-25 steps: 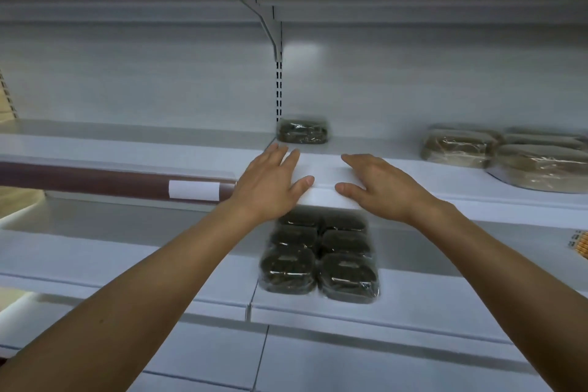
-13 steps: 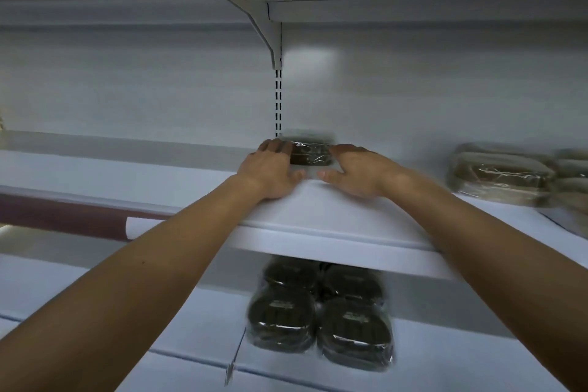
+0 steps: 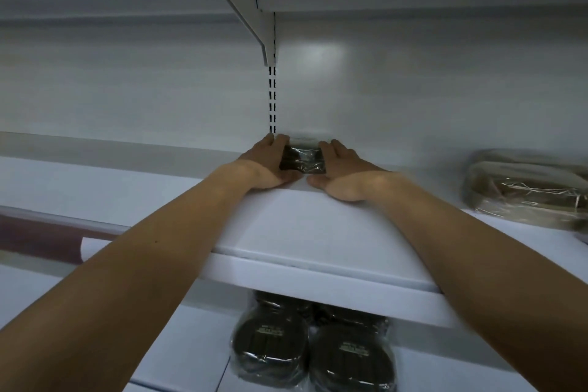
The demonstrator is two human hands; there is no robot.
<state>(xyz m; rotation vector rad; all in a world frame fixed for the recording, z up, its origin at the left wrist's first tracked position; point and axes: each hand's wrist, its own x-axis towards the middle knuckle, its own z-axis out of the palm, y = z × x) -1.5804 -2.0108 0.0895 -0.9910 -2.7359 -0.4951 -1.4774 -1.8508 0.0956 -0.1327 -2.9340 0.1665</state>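
Note:
A small dark package in clear film lies at the very back of the white middle shelf, against the rear wall. My left hand holds its left side, fingers reaching to the wall and thumb tucked at its front edge. My right hand holds the right side the same way. Both forearms stretch across the shelf.
Tan film-wrapped packs sit on the same shelf at the right. Several round dark packs lie on the shelf below. A shelf bracket and the upper shelf hang overhead. A purple price rail runs along the shelf edge at left.
Both hands slid from the shelf's front edge to the back and closed in on either side of the dark package. The view moved closer and lower.

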